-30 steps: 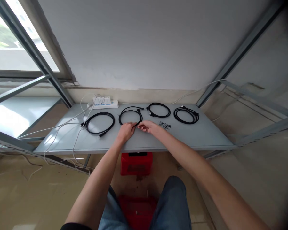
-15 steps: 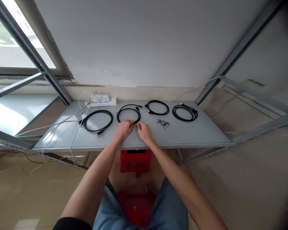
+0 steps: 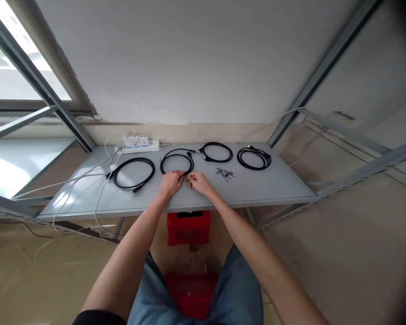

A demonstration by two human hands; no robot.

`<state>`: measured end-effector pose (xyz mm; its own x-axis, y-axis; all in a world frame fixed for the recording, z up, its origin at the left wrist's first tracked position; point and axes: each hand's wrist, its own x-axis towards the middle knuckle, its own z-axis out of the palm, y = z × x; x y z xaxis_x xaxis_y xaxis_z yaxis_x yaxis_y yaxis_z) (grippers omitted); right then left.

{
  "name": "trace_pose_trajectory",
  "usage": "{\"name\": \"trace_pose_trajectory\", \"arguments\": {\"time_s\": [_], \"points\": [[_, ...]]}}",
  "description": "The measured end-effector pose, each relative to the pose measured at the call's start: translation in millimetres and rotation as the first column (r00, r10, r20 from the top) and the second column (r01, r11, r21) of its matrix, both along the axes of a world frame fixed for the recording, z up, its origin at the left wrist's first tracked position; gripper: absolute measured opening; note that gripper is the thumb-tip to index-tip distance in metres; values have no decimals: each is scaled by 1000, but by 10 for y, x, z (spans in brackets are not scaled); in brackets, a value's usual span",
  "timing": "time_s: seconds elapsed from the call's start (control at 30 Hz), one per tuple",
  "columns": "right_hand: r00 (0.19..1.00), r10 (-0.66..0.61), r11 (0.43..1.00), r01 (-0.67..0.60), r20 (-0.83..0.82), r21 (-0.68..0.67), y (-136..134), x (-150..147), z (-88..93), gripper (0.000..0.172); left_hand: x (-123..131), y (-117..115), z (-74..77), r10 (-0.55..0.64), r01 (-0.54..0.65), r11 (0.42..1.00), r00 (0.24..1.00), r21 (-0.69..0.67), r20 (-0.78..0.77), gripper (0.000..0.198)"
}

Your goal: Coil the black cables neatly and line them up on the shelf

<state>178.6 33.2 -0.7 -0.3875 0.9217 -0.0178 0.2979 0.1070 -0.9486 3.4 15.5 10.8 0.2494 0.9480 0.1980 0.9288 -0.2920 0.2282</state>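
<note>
A coiled black cable [image 3: 192, 165] lies on the grey shelf [image 3: 209, 198] in front of me. My left hand [image 3: 172, 182] is closed on the near edge of this coil, its fingers pressing the strands together. Just to its right, my right hand [image 3: 196, 181] pinches a thin black twist tie at the coil's near-right edge. Only a bit of that tie shows between the fingertips. A small tie end also sticks out at the coil's left side. Right of my hands lies a loose pile of black twist ties [image 3: 225, 174].
Another cable coil [image 3: 153, 169] lies to the left; two more, a coil [image 3: 230, 154] and a thicker coil [image 3: 253, 168], lie to the right. A white power strip [image 3: 142, 145] with trailing white cords stands at the back left. Below the shelf is a red crate [image 3: 188, 228].
The view has shifted slightly, so the shelf and coils appear a little further left. Both hands stay at the coil's near edge, and my right fingers have turned more towards my left hand.
</note>
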Motion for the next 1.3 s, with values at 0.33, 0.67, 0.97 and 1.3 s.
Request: {"name": "trace_pose_trajectory", "arguments": {"time_s": [0.33,0.67,0.97,1.3], "points": [[871,-242,908,47,428,417,-88,-92,8,15,-12,0,0,0,0,1000,1000,9,-3,40],[644,-394,768,-162,656,620,-208,-123,39,27,-17,18,-38,3,-2,1000,1000,31,-5,40],[642,-431,773,-100,635,626,-200,-141,-17,29,-10,9,-17,4,-3,1000,1000,20,-14,40],[715,-415,667,-182,563,723,-183,-98,-46,42,-2,-1,-3,-9,9,1000,1000,28,-1,37]]}}
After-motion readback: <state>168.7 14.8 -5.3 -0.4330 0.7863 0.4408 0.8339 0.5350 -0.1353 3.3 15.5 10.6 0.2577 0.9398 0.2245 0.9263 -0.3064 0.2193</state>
